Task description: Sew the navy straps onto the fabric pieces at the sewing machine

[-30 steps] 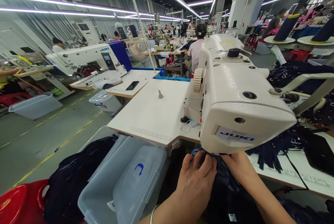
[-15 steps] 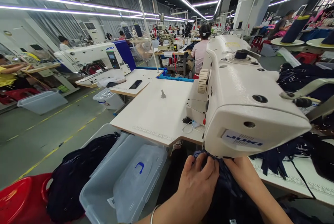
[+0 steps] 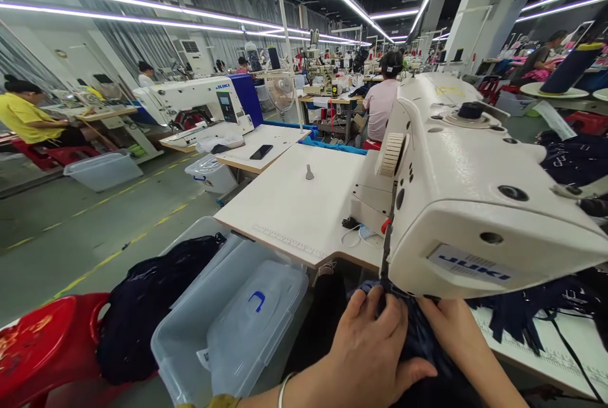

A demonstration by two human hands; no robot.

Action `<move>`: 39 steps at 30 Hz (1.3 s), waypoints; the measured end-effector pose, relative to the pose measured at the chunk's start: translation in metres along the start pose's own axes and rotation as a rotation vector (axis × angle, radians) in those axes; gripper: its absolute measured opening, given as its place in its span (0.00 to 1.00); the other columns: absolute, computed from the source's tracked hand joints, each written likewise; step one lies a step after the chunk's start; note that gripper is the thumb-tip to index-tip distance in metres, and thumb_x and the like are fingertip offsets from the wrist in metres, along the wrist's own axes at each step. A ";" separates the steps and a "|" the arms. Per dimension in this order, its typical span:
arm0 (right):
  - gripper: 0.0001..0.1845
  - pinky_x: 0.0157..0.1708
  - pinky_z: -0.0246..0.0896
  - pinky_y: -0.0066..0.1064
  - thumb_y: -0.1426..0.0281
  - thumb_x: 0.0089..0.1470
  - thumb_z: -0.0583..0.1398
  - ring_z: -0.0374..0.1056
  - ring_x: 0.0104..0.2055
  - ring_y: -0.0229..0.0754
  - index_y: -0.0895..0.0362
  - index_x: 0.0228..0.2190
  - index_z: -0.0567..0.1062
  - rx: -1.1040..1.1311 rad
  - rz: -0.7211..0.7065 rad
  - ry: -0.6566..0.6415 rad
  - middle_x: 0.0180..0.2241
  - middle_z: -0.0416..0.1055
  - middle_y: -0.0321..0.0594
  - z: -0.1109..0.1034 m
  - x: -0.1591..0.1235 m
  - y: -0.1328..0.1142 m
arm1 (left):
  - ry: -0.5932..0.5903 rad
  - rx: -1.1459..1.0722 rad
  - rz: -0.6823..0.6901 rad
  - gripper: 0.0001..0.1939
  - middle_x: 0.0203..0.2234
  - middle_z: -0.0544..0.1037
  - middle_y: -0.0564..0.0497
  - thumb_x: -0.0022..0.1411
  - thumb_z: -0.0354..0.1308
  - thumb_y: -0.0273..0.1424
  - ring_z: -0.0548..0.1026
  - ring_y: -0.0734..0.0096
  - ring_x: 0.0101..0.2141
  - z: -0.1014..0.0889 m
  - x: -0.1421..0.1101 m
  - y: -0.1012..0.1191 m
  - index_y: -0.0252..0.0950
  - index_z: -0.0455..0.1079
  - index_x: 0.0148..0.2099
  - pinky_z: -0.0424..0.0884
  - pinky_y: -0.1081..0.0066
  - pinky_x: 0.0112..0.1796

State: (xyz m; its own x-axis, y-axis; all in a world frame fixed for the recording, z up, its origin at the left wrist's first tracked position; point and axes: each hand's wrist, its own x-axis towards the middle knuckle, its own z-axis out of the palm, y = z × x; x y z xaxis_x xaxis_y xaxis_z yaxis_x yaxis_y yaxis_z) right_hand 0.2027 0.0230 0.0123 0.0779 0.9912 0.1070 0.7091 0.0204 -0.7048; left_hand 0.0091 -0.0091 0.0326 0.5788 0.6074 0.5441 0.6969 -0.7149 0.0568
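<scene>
Dark navy fabric hangs bunched below the head of a white JUKI sewing machine. My left hand lies over its left part, fingers curled down into the cloth and thumb out to the right. Close by on the right, my right hand grips the same fabric, with its fingertips hidden beneath the machine head. The needle area and the cloth's far edge are also out of sight there.
Left of my legs stands a clear plastic bin, beside a navy pile and a red stool. A small grey metal piece lies on the white tabletop. Navy strips hang at right.
The view has swung left, shifting the surroundings rightward. My left thumb now shows, stretched out to the right across the fabric. Both hands stay at the cloth under the machine head.
</scene>
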 end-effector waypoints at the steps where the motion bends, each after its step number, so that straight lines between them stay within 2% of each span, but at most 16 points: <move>1: 0.22 0.45 0.67 0.43 0.58 0.52 0.51 0.72 0.49 0.60 0.57 0.34 0.78 0.017 0.006 -0.012 0.40 0.79 0.52 0.000 0.000 0.000 | 0.005 0.003 0.002 0.35 0.48 0.74 0.48 0.66 0.42 0.56 0.67 0.56 0.52 0.001 0.000 0.001 0.32 0.65 0.58 0.51 0.62 0.55; 7: 0.20 0.47 0.64 0.44 0.57 0.53 0.52 0.73 0.46 0.59 0.55 0.32 0.77 0.111 0.044 0.002 0.36 0.80 0.51 -0.002 -0.002 -0.002 | -0.016 0.035 0.027 0.35 0.48 0.74 0.48 0.66 0.41 0.56 0.67 0.55 0.51 -0.001 0.002 0.004 0.31 0.65 0.58 0.51 0.62 0.54; 11: 0.20 0.47 0.63 0.44 0.57 0.53 0.53 0.71 0.48 0.59 0.57 0.35 0.77 0.212 0.074 -0.011 0.38 0.79 0.50 -0.005 -0.003 -0.001 | -0.107 0.012 0.033 0.28 0.53 0.71 0.49 0.69 0.44 0.47 0.64 0.54 0.54 -0.006 0.002 0.003 0.32 0.62 0.61 0.50 0.61 0.55; 14: 0.18 0.45 0.64 0.42 0.57 0.53 0.56 0.72 0.44 0.56 0.56 0.34 0.77 0.279 0.104 0.015 0.35 0.79 0.46 -0.006 -0.008 -0.001 | -0.186 -0.010 0.041 0.26 0.56 0.68 0.49 0.68 0.45 0.41 0.61 0.55 0.57 -0.009 0.001 -0.001 0.33 0.58 0.64 0.48 0.60 0.57; 17: 0.15 0.43 0.66 0.37 0.57 0.52 0.58 0.72 0.39 0.51 0.55 0.33 0.76 0.337 0.103 0.051 0.30 0.77 0.41 -0.001 -0.015 0.001 | -0.161 0.029 0.056 0.22 0.56 0.68 0.50 0.70 0.44 0.35 0.61 0.61 0.56 -0.011 0.000 -0.006 0.33 0.59 0.63 0.49 0.63 0.57; 20: 0.13 0.41 0.67 0.35 0.58 0.52 0.59 0.72 0.36 0.48 0.54 0.33 0.74 0.360 0.091 0.084 0.27 0.75 0.38 0.006 -0.019 0.003 | -0.109 0.071 0.162 0.20 0.56 0.69 0.53 0.72 0.42 0.31 0.63 0.68 0.54 -0.010 -0.002 -0.009 0.35 0.61 0.62 0.52 0.68 0.55; 22: 0.12 0.41 0.66 0.34 0.59 0.52 0.59 0.72 0.37 0.47 0.54 0.32 0.73 0.347 0.093 0.091 0.25 0.74 0.37 0.008 -0.020 0.003 | -0.121 0.102 0.202 0.20 0.56 0.69 0.54 0.72 0.42 0.32 0.62 0.68 0.54 -0.010 -0.003 -0.009 0.36 0.61 0.62 0.53 0.68 0.54; 26: 0.11 0.38 0.66 0.34 0.59 0.52 0.57 0.72 0.37 0.48 0.53 0.32 0.73 0.276 0.095 0.112 0.26 0.75 0.39 0.005 -0.017 0.002 | -0.165 0.178 0.149 0.22 0.58 0.66 0.52 0.71 0.42 0.35 0.60 0.66 0.55 -0.011 -0.005 -0.004 0.34 0.58 0.64 0.54 0.64 0.52; 30: 0.15 0.36 0.65 0.34 0.59 0.52 0.56 0.73 0.34 0.50 0.55 0.36 0.75 0.175 0.071 0.125 0.26 0.76 0.41 0.000 -0.013 -0.003 | -0.148 0.198 0.137 0.24 0.57 0.67 0.51 0.69 0.44 0.38 0.59 0.65 0.55 -0.012 -0.006 0.000 0.32 0.60 0.63 0.54 0.65 0.51; 34: 0.17 0.33 0.64 0.34 0.60 0.54 0.54 0.72 0.29 0.49 0.56 0.36 0.77 0.075 0.023 0.106 0.21 0.74 0.39 -0.003 -0.010 -0.007 | -0.116 0.205 0.117 0.24 0.55 0.69 0.49 0.67 0.47 0.37 0.60 0.64 0.55 -0.008 -0.007 0.004 0.31 0.64 0.61 0.53 0.65 0.52; 39: 0.17 0.30 0.62 0.32 0.60 0.55 0.52 0.71 0.25 0.49 0.55 0.30 0.77 -0.023 -0.006 0.087 0.14 0.68 0.36 -0.003 -0.009 -0.006 | -0.083 0.218 0.106 0.23 0.55 0.69 0.47 0.66 0.48 0.35 0.61 0.62 0.53 -0.002 -0.006 0.007 0.30 0.65 0.60 0.53 0.65 0.51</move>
State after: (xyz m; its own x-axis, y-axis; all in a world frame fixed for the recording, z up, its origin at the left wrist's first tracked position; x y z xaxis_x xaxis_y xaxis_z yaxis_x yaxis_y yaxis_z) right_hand 0.1998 0.0140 0.0181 0.1334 0.9760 0.1722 0.7254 0.0222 -0.6880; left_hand 0.0091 -0.0183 0.0309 0.6801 0.5654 0.4667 0.6998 -0.6903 -0.1836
